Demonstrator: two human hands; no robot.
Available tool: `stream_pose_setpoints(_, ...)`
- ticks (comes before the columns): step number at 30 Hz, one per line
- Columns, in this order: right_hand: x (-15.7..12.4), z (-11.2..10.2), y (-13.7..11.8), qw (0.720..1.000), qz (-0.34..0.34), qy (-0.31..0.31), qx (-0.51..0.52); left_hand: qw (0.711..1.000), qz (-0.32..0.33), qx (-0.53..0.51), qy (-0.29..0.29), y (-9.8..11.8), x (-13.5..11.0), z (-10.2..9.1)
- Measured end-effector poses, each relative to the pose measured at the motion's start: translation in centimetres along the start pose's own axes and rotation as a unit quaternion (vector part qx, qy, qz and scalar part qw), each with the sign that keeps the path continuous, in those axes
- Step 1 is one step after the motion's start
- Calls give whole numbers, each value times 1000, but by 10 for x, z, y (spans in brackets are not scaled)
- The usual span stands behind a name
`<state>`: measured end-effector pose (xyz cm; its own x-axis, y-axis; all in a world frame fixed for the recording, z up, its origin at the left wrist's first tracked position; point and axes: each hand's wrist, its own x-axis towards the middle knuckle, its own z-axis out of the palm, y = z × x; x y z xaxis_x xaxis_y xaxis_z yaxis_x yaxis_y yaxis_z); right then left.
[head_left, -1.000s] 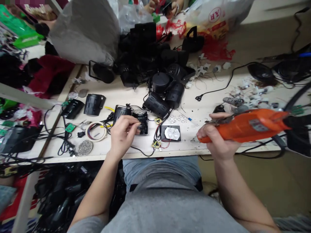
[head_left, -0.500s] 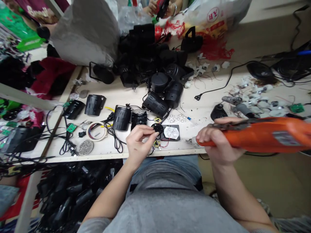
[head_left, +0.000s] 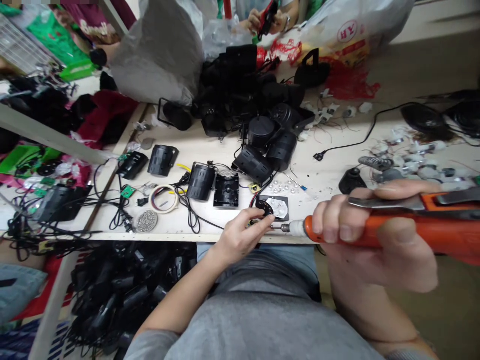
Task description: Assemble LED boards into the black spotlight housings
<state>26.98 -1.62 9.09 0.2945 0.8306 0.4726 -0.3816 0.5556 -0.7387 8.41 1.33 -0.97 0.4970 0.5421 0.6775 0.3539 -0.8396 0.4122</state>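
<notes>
My right hand (head_left: 360, 235) is wrapped round an orange electric screwdriver (head_left: 416, 232), held level with its bit pointing left. Between the thumb and fingers of my left hand (head_left: 242, 235) is a round black disc (head_left: 265, 207), partly hidden by the fingers. The screwdriver's tip (head_left: 279, 227) is close to my left fingertips; whether it touches anything there I cannot tell. Just behind the disc lies a white panel with clear lenses (head_left: 278, 207) on a dark square base. Several small clear lenses (head_left: 283, 187) are scattered beyond it.
An opened black housing half (head_left: 226, 191) and an upright black housing (head_left: 201, 181) stand to the left. A tape roll (head_left: 164, 199) and a round tin of screws (head_left: 147, 220) lie farther left. Small motors (head_left: 427, 160) crowd the right. Across the table, another person's hands (head_left: 268, 22) hold something red and black.
My left hand has moved right with the black disc, toward the lens panel. The screwdriver's tip is now beside my left fingers, and the camera view has shifted left.
</notes>
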Motion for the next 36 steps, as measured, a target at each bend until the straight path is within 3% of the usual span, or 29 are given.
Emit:
stream_pose_setpoints(5, 1, 4, 4, 1000, 9, -19, -1, 1000, 6, -14, 16, -1, -2, -3)
stream_pose_setpoints(8, 1, 7, 2, 999, 6, -38, -14, 997, -34, -55, 39, 1, 0, 0)
stream_pose_setpoints(18, -10, 14, -4, 999, 12, 3, -41, 978, -131, -140, 84, 9, -3, 10)
stream_pose_setpoints(36, -11, 18, -11, 997, 44, 17, -65, 973, -139, -167, 78, 7, -4, 11)
